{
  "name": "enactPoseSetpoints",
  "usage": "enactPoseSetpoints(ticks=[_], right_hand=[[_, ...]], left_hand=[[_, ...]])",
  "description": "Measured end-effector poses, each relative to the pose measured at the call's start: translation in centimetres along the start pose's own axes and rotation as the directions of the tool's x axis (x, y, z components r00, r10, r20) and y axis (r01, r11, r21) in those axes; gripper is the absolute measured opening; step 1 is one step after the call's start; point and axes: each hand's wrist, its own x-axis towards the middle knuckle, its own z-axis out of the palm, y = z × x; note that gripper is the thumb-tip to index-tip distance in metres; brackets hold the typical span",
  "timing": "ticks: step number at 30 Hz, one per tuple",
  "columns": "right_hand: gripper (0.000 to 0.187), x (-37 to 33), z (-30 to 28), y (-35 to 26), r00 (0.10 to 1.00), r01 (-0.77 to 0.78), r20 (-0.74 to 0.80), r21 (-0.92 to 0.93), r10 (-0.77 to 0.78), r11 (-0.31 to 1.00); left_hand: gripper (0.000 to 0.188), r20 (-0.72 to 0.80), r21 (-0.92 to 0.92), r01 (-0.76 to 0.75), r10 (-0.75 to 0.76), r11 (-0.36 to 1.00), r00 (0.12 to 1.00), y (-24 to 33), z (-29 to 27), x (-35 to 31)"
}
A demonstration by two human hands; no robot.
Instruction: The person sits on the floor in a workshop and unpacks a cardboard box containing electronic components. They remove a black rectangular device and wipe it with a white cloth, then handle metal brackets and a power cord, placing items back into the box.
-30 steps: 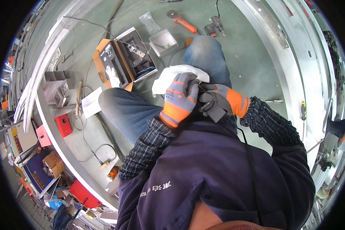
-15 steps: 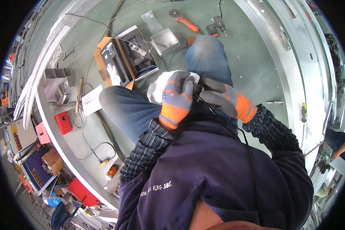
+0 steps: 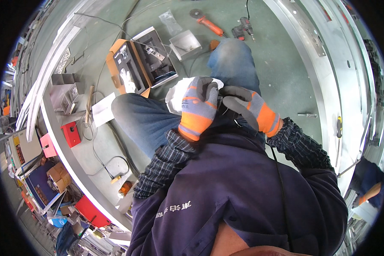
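Note:
Both my hands wear grey and orange work gloves and meet low over my lap. My left hand (image 3: pixel 198 109) is closed, its fingers curled inward; what they hold is hidden. Behind it a crumpled white sheet or bag (image 3: pixel 174 97) lies over my thigh. Just to the right, my right hand (image 3: pixel 252 109) is also closed, with thumb and fingers pinched toward the left one. Between the hands shows a small dark gap with thin, light strands; I cannot make out the part there.
Ahead lie an open cardboard box (image 3: pixel 112 57) with foam inserts, a white tray (image 3: pixel 186 48), an orange angle grinder (image 3: pixel 210 25) and a drill (image 3: pixel 243 29). Metal beams (image 3: pixel 81 177) frame both sides. Cables (image 3: pixel 99 155), a red box (image 3: pixel 71 134) and a screwdriver (image 3: pixel 339 126) lie around.
My right hand has shifted slightly to the left and its fingers have curled a little more. My left hand stays nearly in place. At the far right, a person's arm shows more.

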Motion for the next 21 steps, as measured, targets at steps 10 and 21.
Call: enactPoseSetpoints(ticks=[10, 21], right_hand=[[0.037, 1.8, 0.0, 1.7, 0.993, 0.067, -0.096, -0.012, -0.068, 0.998], [0.039, 4.6, 2.4, -1.8, 0.933, -0.350, 0.196, 0.296, 0.302, 0.889]], left_hand=[[0.014, 0.050, -0.013, -0.071, 0.071, 0.997, 0.996, 1.7, -1.5, -0.8], [0.010, -0.012, -0.337, 0.191, -0.207, 0.922, 0.978, 0.5, -4.0, 1.1]])
